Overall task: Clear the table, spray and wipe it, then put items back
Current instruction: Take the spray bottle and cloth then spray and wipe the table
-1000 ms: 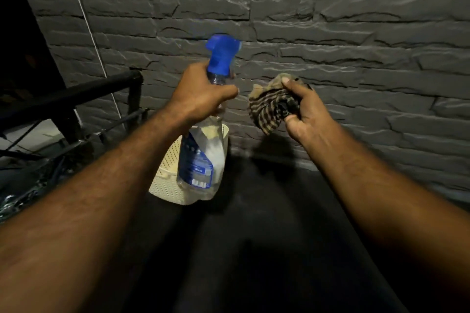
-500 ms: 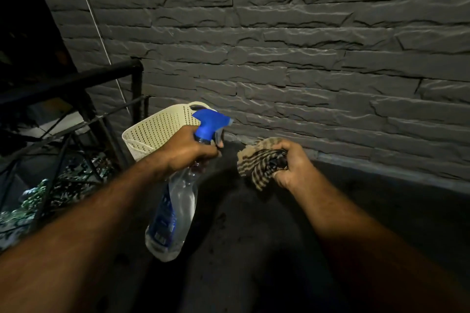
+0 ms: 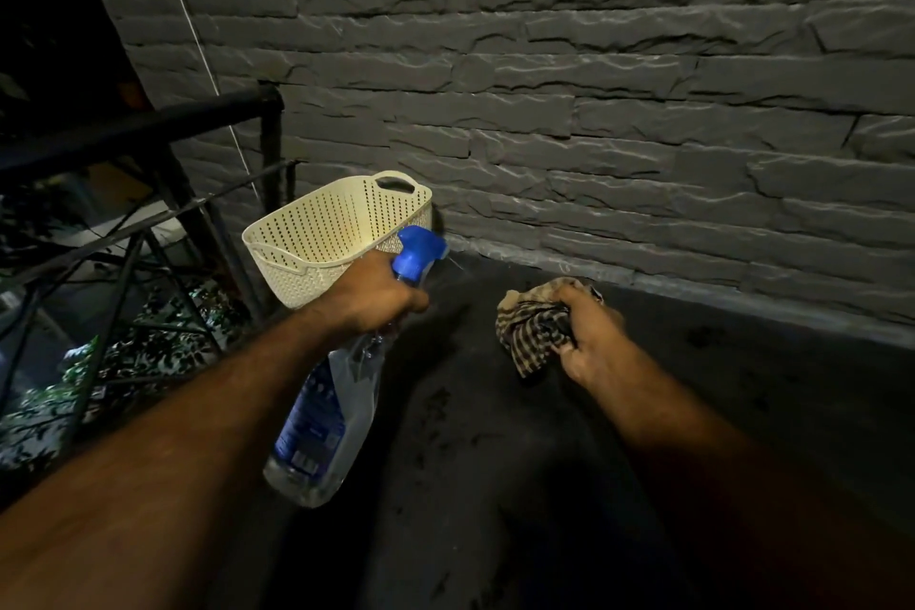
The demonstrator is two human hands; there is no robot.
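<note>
My left hand (image 3: 369,300) grips the neck of a clear spray bottle (image 3: 324,426) with a blue trigger head, tilted so its nozzle points right over the dark table top (image 3: 495,436). A thin jet leaves the nozzle. My right hand (image 3: 591,337) is closed around a crumpled checked cloth (image 3: 534,332), held just above the table near the wall. A cream perforated basket (image 3: 327,238) stands at the table's far left corner, behind the bottle.
A grey stone-pattern wall (image 3: 594,114) runs along the back of the table. A black metal railing (image 3: 124,139) borders the left side, with foliage (image 3: 114,362) below it. Dark specks and streaks mark the table surface.
Both hands have come down from wall height toward the table. The bottle has tipped from upright to slanted, nozzle aimed over the surface, and spray now shows at the nozzle. The view has dropped.
</note>
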